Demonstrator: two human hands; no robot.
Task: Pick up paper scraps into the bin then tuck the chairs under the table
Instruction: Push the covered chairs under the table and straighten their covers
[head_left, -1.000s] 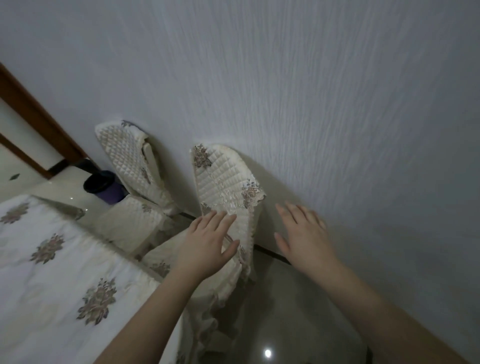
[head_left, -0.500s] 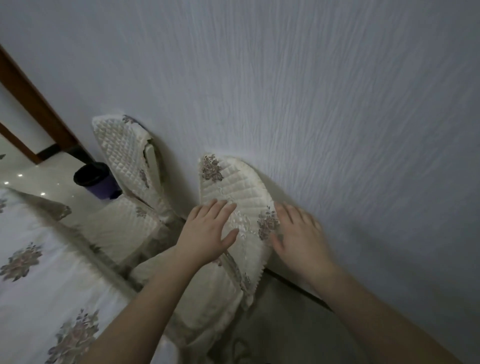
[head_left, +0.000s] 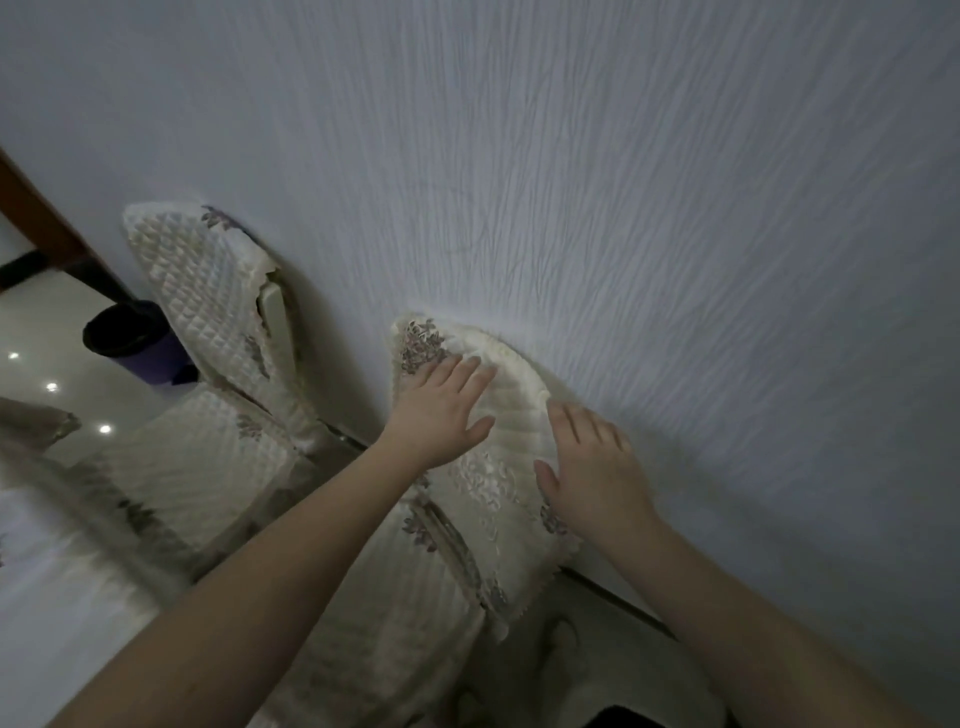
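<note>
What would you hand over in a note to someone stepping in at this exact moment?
Left hand: open, fingers flat on the front of the near cream quilted chair back.
Right hand: open, resting on that chair back's right edge, beside the pale textured wall.
Second cream quilted chair stands further along the wall, untouched. Dark bin with a purple body sits on the floor behind it. The table with a white floral cloth is at lower left.
Done: no paper scraps are in view, so picking up looks finished, though the bin's inside is hidden.
Left: move both chairs under the table.
</note>
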